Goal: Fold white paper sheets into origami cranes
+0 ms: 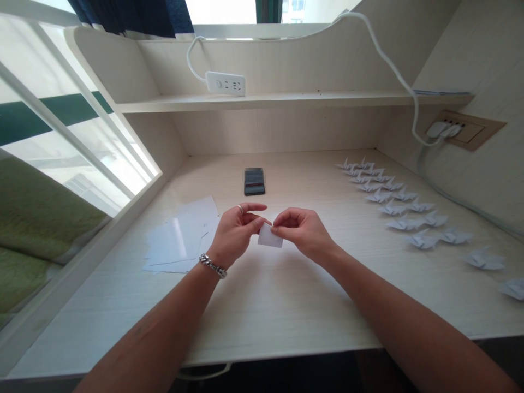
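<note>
Between my two hands, a small white piece of paper (270, 237) is held up a little above the desk, near its middle. My left hand (239, 226) pinches the paper's upper left edge between thumb and fingers, with the index finger stretched out above it. At the upper right edge, my right hand (301, 226) grips the same paper with thumb and curled fingers. The fingers partly cover the paper's top, so any folds there are hidden. To the left lies a loose stack of white paper sheets (176, 240) on the desk.
Folded white paper cranes (403, 222) stand in rows along the desk's right side. A dark phone (254, 182) lies beyond my hands. On the shelf (286, 101) sits a white power strip (226, 83); its cable (393, 65) runs to a wall socket (470, 131).
</note>
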The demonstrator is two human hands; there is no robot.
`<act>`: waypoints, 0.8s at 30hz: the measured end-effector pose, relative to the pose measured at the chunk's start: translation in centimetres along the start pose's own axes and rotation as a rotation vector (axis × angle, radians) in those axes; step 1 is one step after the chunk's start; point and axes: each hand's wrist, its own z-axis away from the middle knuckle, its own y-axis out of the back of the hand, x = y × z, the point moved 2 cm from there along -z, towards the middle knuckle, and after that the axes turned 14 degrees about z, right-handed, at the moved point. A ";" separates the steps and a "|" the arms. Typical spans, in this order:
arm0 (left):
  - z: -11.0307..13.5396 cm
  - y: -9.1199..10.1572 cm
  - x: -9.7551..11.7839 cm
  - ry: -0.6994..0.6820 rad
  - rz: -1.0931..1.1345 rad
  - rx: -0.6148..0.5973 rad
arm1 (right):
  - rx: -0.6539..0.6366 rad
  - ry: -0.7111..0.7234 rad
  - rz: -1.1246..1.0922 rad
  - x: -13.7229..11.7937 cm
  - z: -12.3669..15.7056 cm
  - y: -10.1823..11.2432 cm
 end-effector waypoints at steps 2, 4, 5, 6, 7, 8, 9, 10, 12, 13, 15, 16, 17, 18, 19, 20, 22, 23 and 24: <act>-0.1 0.1 0.1 -0.011 0.024 0.016 | 0.005 -0.010 -0.024 0.1 -0.1 0.1; -0.2 0.2 0.0 -0.002 -0.009 0.030 | 0.004 -0.009 -0.031 0.1 -0.1 0.1; -0.3 0.3 -0.1 0.010 -0.058 0.020 | 0.001 -0.005 -0.030 0.2 -0.1 0.2; -0.3 0.3 -0.3 0.023 -0.125 0.000 | -0.003 -0.001 -0.027 0.3 -0.1 0.2; -0.3 0.3 -0.5 0.032 -0.202 -0.027 | -0.005 0.001 -0.022 0.3 -0.1 0.1; -0.4 0.3 -0.6 0.031 -0.277 -0.052 | -0.007 0.001 -0.019 0.4 -0.1 0.1; -0.4 0.3 -0.7 0.021 -0.337 -0.068 | -0.009 -0.001 -0.014 0.4 -0.1 0.1; -0.3 0.3 -0.8 0.006 -0.379 -0.075 | -0.011 -0.003 -0.009 0.4 -0.1 0.1; -0.3 0.1 -0.8 -0.026 -0.420 -0.068 | -0.015 -0.009 0.000 0.5 -0.1 0.0; -0.2 0.0 -0.8 -0.041 -0.430 -0.059 | -0.016 -0.009 0.001 0.6 -0.2 -0.1; -0.1 -0.3 -0.7 -0.067 -0.462 -0.037 | -0.018 -0.007 -0.001 0.6 -0.2 -0.1; -0.1 -0.4 -0.7 -0.079 -0.487 -0.025 | -0.018 -0.004 -0.002 0.7 -0.3 -0.2; -0.1 -0.4 -0.7 -0.087 -0.510 -0.013 | -0.018 0.000 -0.001 0.7 -0.3 -0.2; -0.1 -0.5 -0.7 -0.090 -0.528 -0.002 | -0.018 0.001 0.004 0.8 -0.3 -0.2; -0.1 -0.5 -0.7 -0.090 -0.541 0.006 | -0.020 -0.001 0.012 0.8 -0.4 -0.2; -0.1 -0.5 -0.7 -0.089 -0.547 0.013 | -0.024 -0.009 0.020 0.8 -0.4 -0.2; -0.1 -0.5 -0.7 -0.088 -0.547 0.019 | -0.041 -0.036 0.029 0.9 -0.4 -0.2; -0.1 -0.5 -0.8 -0.087 -0.545 0.020 | -0.048 -0.051 0.029 0.9 -0.4 -0.2; -0.1 -0.5 -0.8 -0.086 -0.542 0.019 | -0.048 -0.065 0.024 0.9 -0.4 -0.2</act>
